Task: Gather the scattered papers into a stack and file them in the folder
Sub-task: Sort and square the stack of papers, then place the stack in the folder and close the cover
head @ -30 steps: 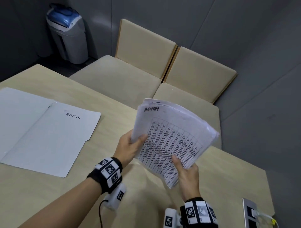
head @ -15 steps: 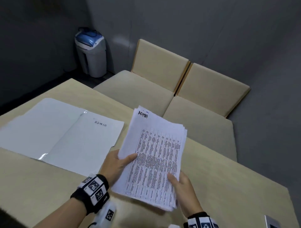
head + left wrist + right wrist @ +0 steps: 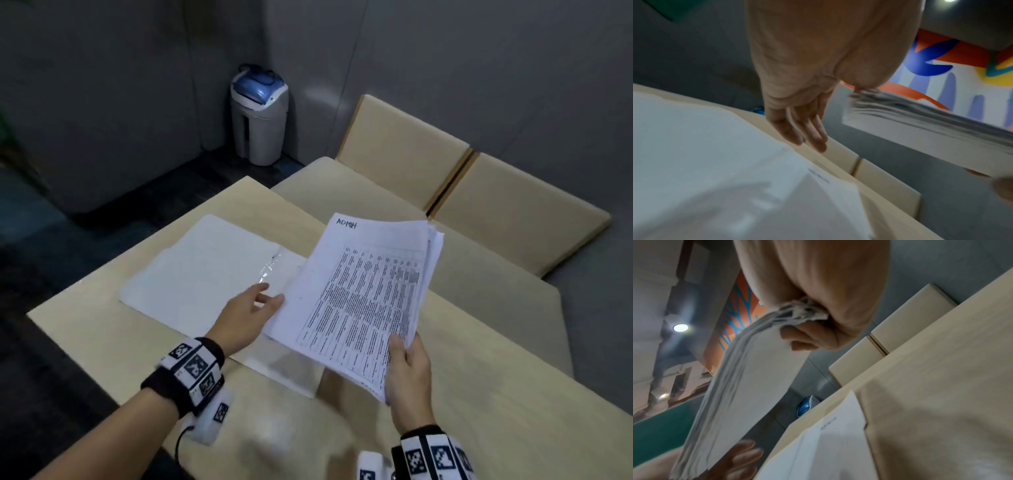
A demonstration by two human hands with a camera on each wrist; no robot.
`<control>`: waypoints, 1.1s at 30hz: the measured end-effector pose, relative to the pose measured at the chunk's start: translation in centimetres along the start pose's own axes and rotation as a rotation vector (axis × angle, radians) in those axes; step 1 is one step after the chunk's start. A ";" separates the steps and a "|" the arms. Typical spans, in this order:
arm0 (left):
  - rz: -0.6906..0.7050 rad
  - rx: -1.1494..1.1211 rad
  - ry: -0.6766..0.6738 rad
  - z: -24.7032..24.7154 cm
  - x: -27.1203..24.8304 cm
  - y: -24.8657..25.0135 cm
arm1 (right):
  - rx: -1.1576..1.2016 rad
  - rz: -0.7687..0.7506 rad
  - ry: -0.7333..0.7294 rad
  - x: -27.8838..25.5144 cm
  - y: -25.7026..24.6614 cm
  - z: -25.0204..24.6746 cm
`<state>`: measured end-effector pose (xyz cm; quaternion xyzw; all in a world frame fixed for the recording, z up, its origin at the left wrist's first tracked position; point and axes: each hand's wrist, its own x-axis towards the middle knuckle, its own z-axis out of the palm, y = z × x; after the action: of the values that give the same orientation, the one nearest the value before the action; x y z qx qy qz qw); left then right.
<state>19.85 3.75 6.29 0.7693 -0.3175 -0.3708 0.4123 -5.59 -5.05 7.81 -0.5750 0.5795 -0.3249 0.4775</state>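
Note:
A thick stack of printed papers (image 3: 363, 301), its top sheet marked ADMIN, hangs tilted above the right half of the open white folder (image 3: 205, 284). My right hand (image 3: 406, 363) grips the stack's near right corner, thumb on top and fingers curled beneath (image 3: 807, 340). My left hand (image 3: 255, 305) is at the stack's left edge over the folder, fingers (image 3: 813, 134) straight. The left wrist view shows the stack's fanned edge (image 3: 920, 123) beside the thumb. The folder (image 3: 828, 443) lies flat under the stack, partly hidden by it.
The folder lies on a light wooden table (image 3: 496, 394). Two beige padded seats (image 3: 394, 147) stand against the table's far side. A grey bin with a blue lid (image 3: 258, 113) is in the far corner, and grey walls close in the space.
The stack has moved left, from beside the folder to above its right half. My left thumb has come off the top sheet and the fingers have straightened. The right hand keeps its grip.

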 end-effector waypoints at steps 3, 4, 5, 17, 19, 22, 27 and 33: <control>-0.096 0.039 0.232 -6.6 4.3 -1.7 | 0.177 0.056 -0.005 1.2 -1.2 3.3; -0.139 0.057 0.295 -8.7 5.8 -2.8 | 0.218 0.109 -0.034 1.6 -0.9 4.5; -0.179 0.087 0.353 -10.7 7.0 -4.0 | 0.236 0.172 -0.064 2.0 -0.1 5.8; -0.442 0.406 0.135 -15.5 10.3 -12.5 | -0.411 0.468 -0.058 3.4 6.9 10.5; -0.370 0.364 0.104 -15.3 10.3 -12.4 | -0.440 0.495 -0.040 3.3 7.2 9.3; -0.223 0.215 0.044 -15.4 9.5 -8.9 | -0.428 0.539 0.026 2.5 7.8 7.4; -0.054 -0.152 -0.251 -15.6 6.6 0.1 | -0.350 0.585 0.082 1.8 8.7 6.1; -0.051 -0.435 -0.503 -6.3 4.7 2.5 | -0.355 0.556 0.155 1.2 9.0 5.3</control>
<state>27.09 1.42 9.42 0.5553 -0.3034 -0.6182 0.4663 -3.78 -4.17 -2.46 -0.4425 0.7963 -0.1190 0.3948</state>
